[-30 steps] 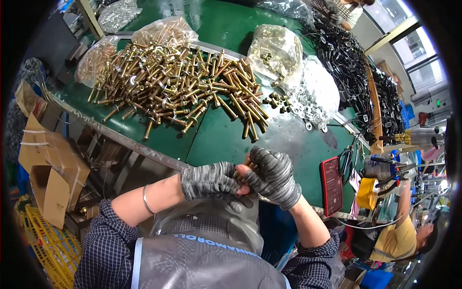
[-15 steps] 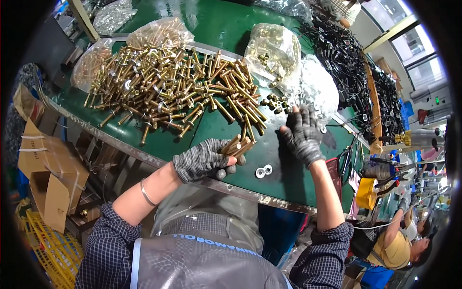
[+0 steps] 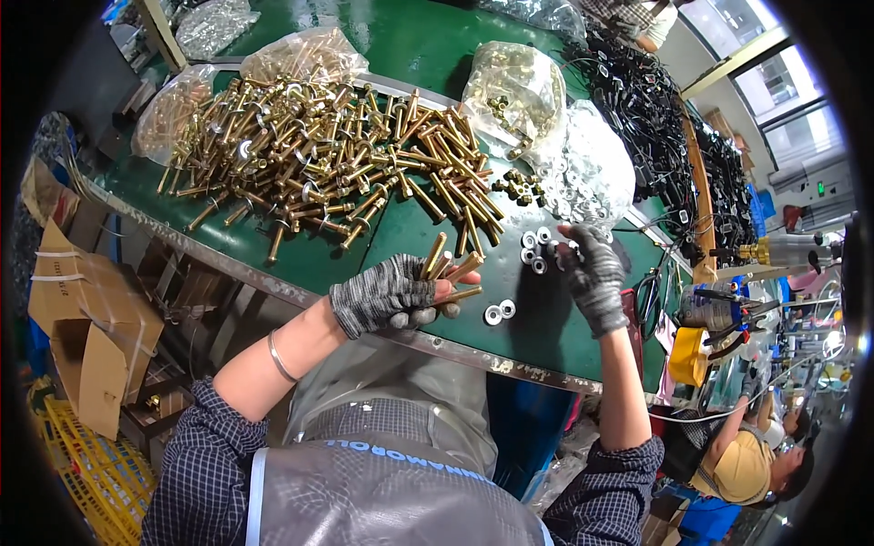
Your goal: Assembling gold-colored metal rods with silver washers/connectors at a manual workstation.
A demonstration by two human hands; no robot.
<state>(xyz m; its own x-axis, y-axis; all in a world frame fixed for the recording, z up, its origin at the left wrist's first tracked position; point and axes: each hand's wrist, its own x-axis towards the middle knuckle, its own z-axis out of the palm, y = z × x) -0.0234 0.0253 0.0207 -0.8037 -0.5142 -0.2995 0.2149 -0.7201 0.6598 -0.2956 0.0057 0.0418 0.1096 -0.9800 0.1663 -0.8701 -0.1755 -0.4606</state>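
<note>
My left hand, in a grey knit glove with bare fingertips, is closed round several brass-coloured bolts that fan out at different angles. My right hand, gloved alike, hovers low over the green bench with bent fingers apart. Beside its fingertips lie several loose silver washers, some partly covered by the hand. Another pair of washers rests nearer the bench edge, between both hands. Behind the right hand spreads a heap of washers on clear plastic.
A big pile of bolts, many with washers on, covers the bench at left. Brass nuts lie by a plastic bag of nuts. Black cabled parts heap at far right; pliers and scissors are nearer.
My right hand has drawn back from the washer heap toward me, and several washers now lie loose on the bench beside it. The bolts in my left hand have spread apart.
</note>
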